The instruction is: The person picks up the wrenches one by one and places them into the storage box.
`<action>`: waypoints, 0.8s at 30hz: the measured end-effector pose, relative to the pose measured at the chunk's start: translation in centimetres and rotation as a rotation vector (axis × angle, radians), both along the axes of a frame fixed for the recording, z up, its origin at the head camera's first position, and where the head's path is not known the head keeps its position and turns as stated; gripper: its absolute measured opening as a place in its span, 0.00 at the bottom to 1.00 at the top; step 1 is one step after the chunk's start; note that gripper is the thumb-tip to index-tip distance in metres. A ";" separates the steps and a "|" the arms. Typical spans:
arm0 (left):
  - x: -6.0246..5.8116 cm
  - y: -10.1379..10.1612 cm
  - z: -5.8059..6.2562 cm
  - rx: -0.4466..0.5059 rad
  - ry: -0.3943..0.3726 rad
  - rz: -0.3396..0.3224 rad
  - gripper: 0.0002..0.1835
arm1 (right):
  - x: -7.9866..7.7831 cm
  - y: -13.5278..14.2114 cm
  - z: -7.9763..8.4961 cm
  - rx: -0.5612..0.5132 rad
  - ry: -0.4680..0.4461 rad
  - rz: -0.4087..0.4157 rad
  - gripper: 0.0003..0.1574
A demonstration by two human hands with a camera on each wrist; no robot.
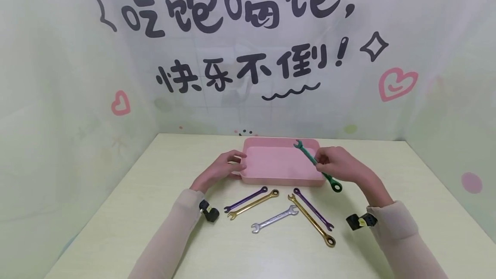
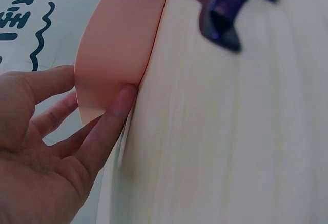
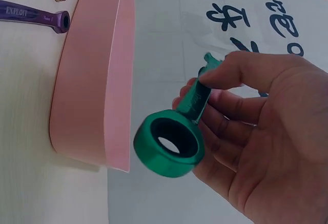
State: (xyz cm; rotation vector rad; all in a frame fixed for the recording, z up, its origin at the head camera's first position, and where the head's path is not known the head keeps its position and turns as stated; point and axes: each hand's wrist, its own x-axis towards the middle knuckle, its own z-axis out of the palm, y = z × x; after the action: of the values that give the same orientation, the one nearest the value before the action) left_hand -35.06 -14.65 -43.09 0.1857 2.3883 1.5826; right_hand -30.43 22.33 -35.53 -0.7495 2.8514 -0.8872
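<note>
My right hand (image 1: 338, 163) pinches a green combination wrench (image 1: 306, 153) between thumb and fingers, raised at the right end of a pink tray (image 1: 283, 181). In the head view its open end overlaps the tray's interior. The wrench's ring end (image 3: 169, 144) faces the camera in the right wrist view, beside the tray wall (image 3: 87, 96). My left hand (image 1: 226, 163) holds the tray's left end. In the left wrist view the thumb (image 2: 120, 103) lies against the wall's lower edge, with fingers around the corner.
Before the tray lie a purple wrench (image 1: 246, 200) and a gold wrench (image 1: 253, 204) at left, a silver open-end wrench (image 1: 274, 219) in the middle, and another purple wrench (image 1: 314, 209) and gold wrench (image 1: 311, 219) at right. A printed curtain (image 1: 240, 111) hangs behind the table (image 1: 128, 227).
</note>
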 end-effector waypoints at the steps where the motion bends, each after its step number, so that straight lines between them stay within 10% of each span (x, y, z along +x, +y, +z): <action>1: 0.0 0.0 0.0 0.003 -0.001 -0.002 0.23 | -0.1 0.0 -0.1 -0.005 0.003 -0.011 0.05; 24: 0.1 -0.1 0.0 0.023 0.003 -0.021 0.24 | -1.9 -0.9 -0.4 -0.171 -0.166 -0.119 0.13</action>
State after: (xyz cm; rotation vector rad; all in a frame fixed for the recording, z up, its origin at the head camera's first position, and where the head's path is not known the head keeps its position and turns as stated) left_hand -34.92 -14.78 -43.12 0.2173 2.3632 1.6019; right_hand -32.33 21.41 -35.90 -0.4971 2.7228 -1.1621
